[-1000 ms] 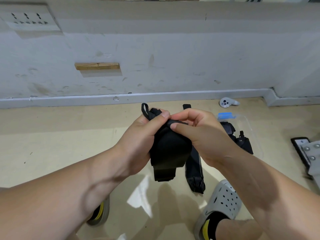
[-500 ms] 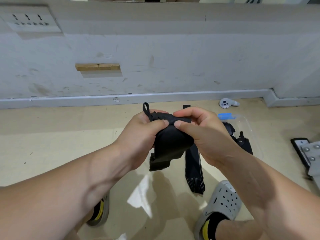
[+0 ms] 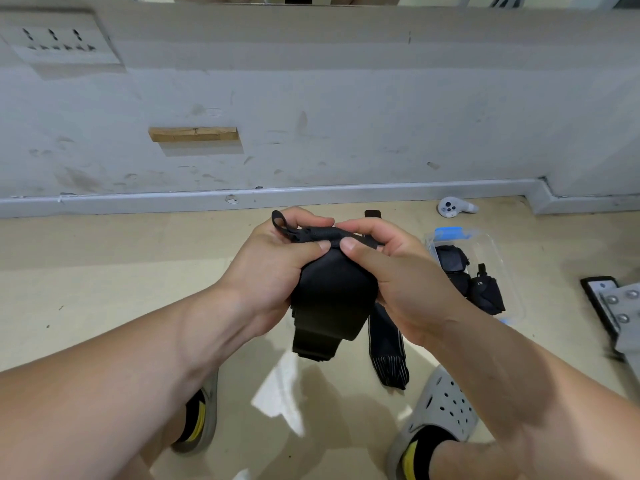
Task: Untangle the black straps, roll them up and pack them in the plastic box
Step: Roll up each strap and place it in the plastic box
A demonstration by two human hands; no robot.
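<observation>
A wide black strap (image 3: 332, 299) hangs in front of me, partly rolled at its top. My left hand (image 3: 273, 268) grips the roll from the left, thumb on top, with a small loop sticking out above it. My right hand (image 3: 398, 275) pinches the roll from the right. The strap's free end dangles below both hands. Another black strap (image 3: 388, 355) lies flat on the floor behind it. The clear plastic box (image 3: 498, 258) with a blue clip stands to the right and holds rolled black straps (image 3: 481, 289).
A white controller (image 3: 453, 206) lies by the wall's skirting. A grey metal bracket with screws (image 3: 620, 306) sits at the right edge. My two feet in grey clogs (image 3: 440, 410) stand below the hands. A wooden block (image 3: 194, 134) is fixed to the wall.
The roll at the strap's top has tightened and the hanging end has shifted slightly. Both hands stay on the strap at about the same place.
</observation>
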